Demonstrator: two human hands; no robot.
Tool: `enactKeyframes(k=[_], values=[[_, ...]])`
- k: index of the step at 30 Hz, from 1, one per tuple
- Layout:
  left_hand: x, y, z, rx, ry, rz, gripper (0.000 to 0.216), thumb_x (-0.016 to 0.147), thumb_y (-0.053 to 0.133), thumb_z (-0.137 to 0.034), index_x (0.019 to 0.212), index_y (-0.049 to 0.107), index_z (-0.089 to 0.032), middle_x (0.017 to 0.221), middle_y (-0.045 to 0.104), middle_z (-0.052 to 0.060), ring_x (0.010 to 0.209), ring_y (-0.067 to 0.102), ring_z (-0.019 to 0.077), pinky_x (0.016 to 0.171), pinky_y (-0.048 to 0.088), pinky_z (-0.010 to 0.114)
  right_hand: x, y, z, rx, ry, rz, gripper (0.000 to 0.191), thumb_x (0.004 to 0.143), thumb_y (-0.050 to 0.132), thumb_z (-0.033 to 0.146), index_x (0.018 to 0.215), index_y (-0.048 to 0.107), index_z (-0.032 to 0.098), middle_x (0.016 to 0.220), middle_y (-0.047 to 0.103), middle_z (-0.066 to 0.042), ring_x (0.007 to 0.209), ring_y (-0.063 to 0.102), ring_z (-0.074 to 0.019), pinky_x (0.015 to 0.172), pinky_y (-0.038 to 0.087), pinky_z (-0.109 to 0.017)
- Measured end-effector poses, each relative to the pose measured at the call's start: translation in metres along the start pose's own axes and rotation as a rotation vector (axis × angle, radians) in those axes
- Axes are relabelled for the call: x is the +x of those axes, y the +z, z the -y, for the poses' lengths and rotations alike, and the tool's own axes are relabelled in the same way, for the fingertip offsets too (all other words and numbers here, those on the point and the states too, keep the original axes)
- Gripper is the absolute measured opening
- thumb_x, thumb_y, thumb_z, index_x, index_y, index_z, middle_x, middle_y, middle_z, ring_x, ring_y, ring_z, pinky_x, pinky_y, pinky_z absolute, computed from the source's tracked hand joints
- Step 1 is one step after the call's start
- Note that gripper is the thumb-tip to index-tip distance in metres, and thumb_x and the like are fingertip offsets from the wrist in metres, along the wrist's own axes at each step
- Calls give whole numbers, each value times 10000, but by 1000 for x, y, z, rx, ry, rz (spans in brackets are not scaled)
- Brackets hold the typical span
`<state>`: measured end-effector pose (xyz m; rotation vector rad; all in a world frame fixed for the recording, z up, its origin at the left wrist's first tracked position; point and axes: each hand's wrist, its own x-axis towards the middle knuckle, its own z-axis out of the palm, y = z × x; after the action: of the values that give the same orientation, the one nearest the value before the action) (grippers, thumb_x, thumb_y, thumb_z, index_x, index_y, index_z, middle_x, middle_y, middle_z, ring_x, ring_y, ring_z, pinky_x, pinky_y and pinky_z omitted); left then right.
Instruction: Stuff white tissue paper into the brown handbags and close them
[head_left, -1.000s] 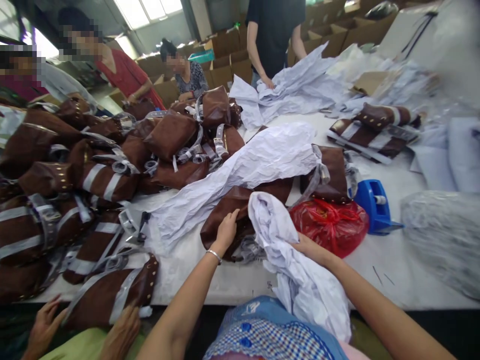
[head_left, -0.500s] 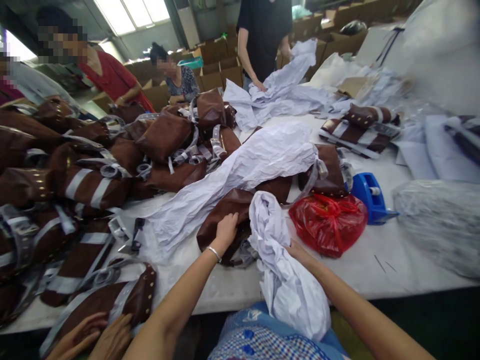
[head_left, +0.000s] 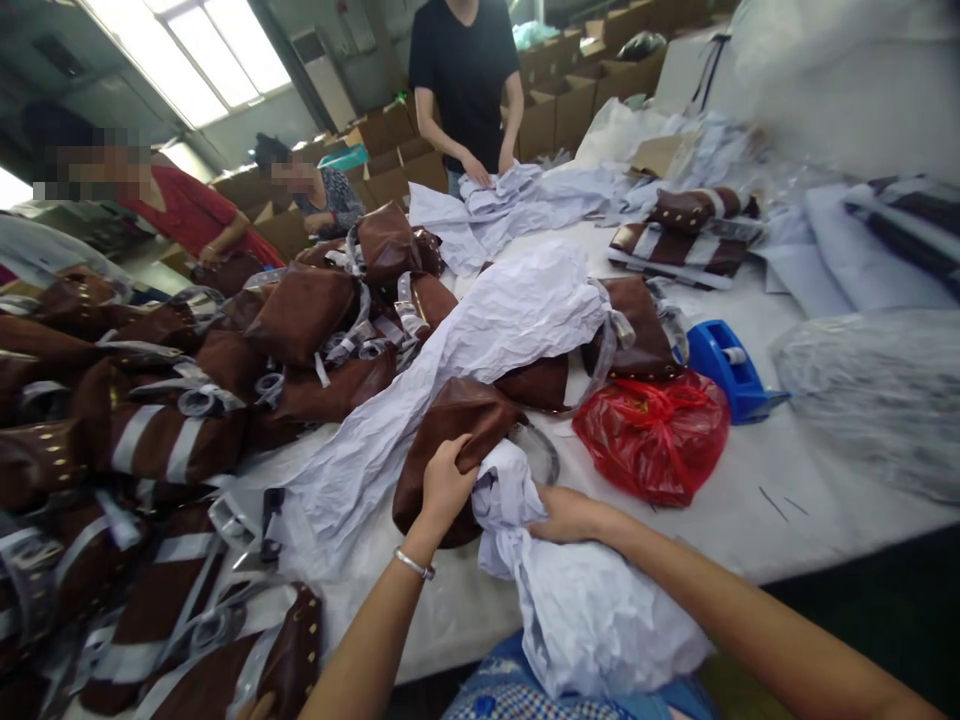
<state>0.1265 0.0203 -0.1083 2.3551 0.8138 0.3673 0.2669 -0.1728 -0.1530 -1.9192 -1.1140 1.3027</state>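
My left hand (head_left: 444,487) grips the edge of a brown leather bag (head_left: 450,430) lying on the white table (head_left: 750,520) in front of me. My right hand (head_left: 564,514) clutches a wad of crumpled white paper (head_left: 577,600), with its top pressed against the bag's opening. The paper hangs down over the table edge toward my lap. A silver bracelet sits on my left wrist.
Brown bags with silver straps (head_left: 150,420) are heaped at the left. A long crumpled paper sheet (head_left: 480,350), a red plastic bag (head_left: 652,430) and a blue tape dispenser (head_left: 726,365) lie beyond. Other people (head_left: 465,80) work across the table; cardboard boxes stand behind them.
My right hand has pushed the paper wad down and in against the bag. My left hand has closed on the bag's edge. The view has tilted upward.
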Motion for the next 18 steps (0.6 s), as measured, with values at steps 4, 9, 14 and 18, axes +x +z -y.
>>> enactKeyframes(k=[4, 9, 14, 18], values=[[-5, -3, -5, 13, 34, 6, 489, 765, 633, -102, 1248, 612, -178, 1094, 664, 85, 1036, 632, 243, 932, 496, 381, -1, -18, 16, 366, -112, 84, 826, 777, 681, 597, 1455, 416, 206, 1365, 594, -108, 1223, 582, -310, 1046, 468, -437], [-6, 0, -10, -138, 57, 42, 481, 766, 640, -100, 1235, 628, -205, 1094, 675, 55, 1042, 629, 209, 937, 486, 337, 12, -13, 15, 567, -148, 84, 932, 794, 674, 625, 1516, 283, 183, 1479, 484, -109, 1327, 495, -261, 1140, 388, -391], [-3, 0, -21, -247, 27, 45, 528, 757, 593, -61, 1261, 625, -217, 1167, 678, 54, 1097, 624, 202, 989, 468, 335, 35, -1, 3, 379, -234, 181, 579, 821, 676, 527, 1293, 600, 200, 1295, 648, -76, 1196, 596, -262, 1099, 430, -384], [-19, 6, -43, -272, 70, 167, 599, 742, 564, -33, 1294, 614, -260, 1157, 683, 36, 1089, 629, 195, 987, 475, 331, 54, 3, -1, 138, -216, 42, 320, 798, 739, 383, 1015, 713, 149, 995, 727, -51, 950, 670, -258, 893, 550, -376]])
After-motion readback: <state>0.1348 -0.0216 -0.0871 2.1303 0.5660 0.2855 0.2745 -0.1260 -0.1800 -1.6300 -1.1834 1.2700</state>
